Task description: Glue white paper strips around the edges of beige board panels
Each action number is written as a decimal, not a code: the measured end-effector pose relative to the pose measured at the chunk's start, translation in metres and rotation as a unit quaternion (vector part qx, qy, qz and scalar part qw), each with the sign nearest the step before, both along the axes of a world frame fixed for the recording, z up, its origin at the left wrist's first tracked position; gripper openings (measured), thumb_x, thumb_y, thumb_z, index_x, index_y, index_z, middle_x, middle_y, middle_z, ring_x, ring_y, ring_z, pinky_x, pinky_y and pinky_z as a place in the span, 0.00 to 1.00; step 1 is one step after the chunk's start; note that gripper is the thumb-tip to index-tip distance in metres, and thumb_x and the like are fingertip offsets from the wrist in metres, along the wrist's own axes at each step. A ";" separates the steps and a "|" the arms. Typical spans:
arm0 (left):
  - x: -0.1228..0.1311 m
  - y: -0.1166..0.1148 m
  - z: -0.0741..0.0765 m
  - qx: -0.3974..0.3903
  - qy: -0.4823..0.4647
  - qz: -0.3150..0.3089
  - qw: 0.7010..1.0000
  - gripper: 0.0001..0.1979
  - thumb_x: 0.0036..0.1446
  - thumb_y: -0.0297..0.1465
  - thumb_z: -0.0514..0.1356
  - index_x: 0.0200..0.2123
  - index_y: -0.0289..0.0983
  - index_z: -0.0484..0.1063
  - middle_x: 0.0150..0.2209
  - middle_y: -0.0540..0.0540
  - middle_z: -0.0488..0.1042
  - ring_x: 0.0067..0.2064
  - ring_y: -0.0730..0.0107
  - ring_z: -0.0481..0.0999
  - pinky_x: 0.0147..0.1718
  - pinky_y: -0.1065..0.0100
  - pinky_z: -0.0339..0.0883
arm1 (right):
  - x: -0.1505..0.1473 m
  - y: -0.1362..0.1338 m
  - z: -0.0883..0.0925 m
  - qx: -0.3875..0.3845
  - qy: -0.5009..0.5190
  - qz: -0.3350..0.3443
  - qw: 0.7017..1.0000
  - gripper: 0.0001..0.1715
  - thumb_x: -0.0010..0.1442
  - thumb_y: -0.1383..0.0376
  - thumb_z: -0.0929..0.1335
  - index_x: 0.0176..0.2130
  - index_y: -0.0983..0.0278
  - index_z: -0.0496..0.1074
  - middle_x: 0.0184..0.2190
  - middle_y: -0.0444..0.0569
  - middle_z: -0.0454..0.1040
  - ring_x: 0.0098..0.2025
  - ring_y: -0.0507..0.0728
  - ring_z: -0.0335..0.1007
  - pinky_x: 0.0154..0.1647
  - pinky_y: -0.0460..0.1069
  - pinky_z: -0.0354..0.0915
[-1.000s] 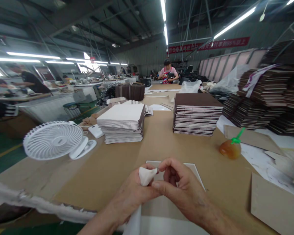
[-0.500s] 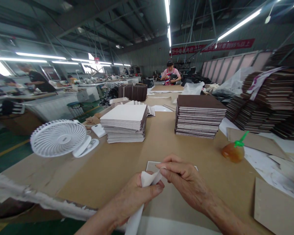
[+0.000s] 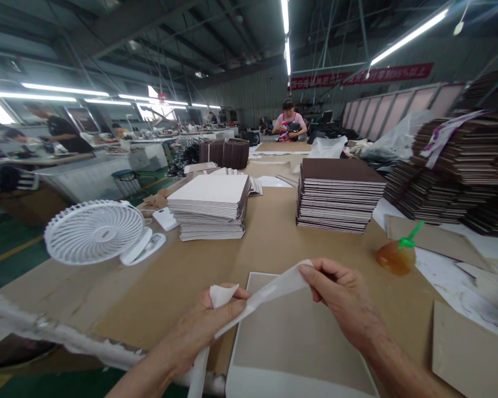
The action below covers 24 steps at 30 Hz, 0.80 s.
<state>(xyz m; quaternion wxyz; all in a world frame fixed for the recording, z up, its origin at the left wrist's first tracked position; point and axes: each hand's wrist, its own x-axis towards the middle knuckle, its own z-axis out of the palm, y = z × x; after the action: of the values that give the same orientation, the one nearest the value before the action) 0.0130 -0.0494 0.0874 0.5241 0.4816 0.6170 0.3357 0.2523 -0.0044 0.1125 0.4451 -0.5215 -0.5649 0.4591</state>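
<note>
My left hand [image 3: 199, 331] is closed, pinching a white strip of tape or backing paper [image 3: 265, 293] against its thumb. My right hand [image 3: 340, 296] is closed on the strip's other end, and the strip is stretched between the two hands. Both hands hover over a flat grey board with a white border [image 3: 299, 342] that lies on the brown table [image 3: 182, 282]. The lower part of the strip hangs below my left hand.
A white desk fan [image 3: 93, 232] stands at the left. A white-topped stack of boards [image 3: 211, 207] and a brown-topped stack [image 3: 338, 193] stand ahead. An orange bottle with a green tie [image 3: 396, 254] lies at the right. Further stacks fill the right side. A person sits far back.
My right hand has moved right and up, drawing the strip out from my left hand. The hands were together a second ago and now are apart.
</note>
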 end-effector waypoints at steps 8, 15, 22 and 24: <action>-0.008 0.007 0.013 0.030 0.016 0.073 0.997 0.23 0.45 0.51 0.63 0.34 0.37 0.74 0.25 0.50 0.69 0.27 0.69 0.67 0.23 0.72 0.56 | -0.009 -0.001 0.012 0.001 0.034 0.003 0.999 0.15 0.56 0.56 0.68 0.26 0.65 0.72 0.14 0.38 0.60 0.19 0.47 0.52 0.20 0.43 0.48; -0.019 0.006 0.025 0.066 -0.047 -0.007 0.997 0.31 0.31 0.48 0.69 0.38 0.35 0.77 0.30 0.45 0.76 0.29 0.65 0.70 0.25 0.69 0.59 | -0.018 -0.003 0.033 0.053 0.018 -0.017 0.998 0.14 0.55 0.57 0.69 0.26 0.65 0.72 0.14 0.38 0.62 0.19 0.47 0.55 0.20 0.43 0.50; -0.025 0.002 0.003 0.060 -0.059 0.156 0.984 0.22 0.40 0.44 0.70 0.34 0.37 0.69 0.18 0.58 0.63 0.21 0.77 0.57 0.21 0.74 0.50 | 0.002 0.004 0.014 0.029 -0.003 -0.035 0.999 0.16 0.56 0.52 0.68 0.30 0.63 0.74 0.16 0.39 0.62 0.20 0.47 0.54 0.21 0.43 0.49; -0.027 0.005 -0.002 0.048 -0.055 0.102 0.992 0.21 0.46 0.46 0.66 0.34 0.37 0.69 0.15 0.61 0.54 0.19 0.78 0.48 0.20 0.73 0.44 | 0.011 0.005 0.004 0.006 -0.014 -0.025 1.000 0.18 0.57 0.51 0.67 0.30 0.63 0.73 0.18 0.40 0.63 0.21 0.48 0.54 0.21 0.43 0.49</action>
<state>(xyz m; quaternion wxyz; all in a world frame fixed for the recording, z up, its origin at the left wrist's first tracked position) -0.0144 -0.0448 0.0852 0.4967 0.4215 0.6163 0.4424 0.2632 0.0004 0.1169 0.4517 -0.5391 -0.5608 0.4369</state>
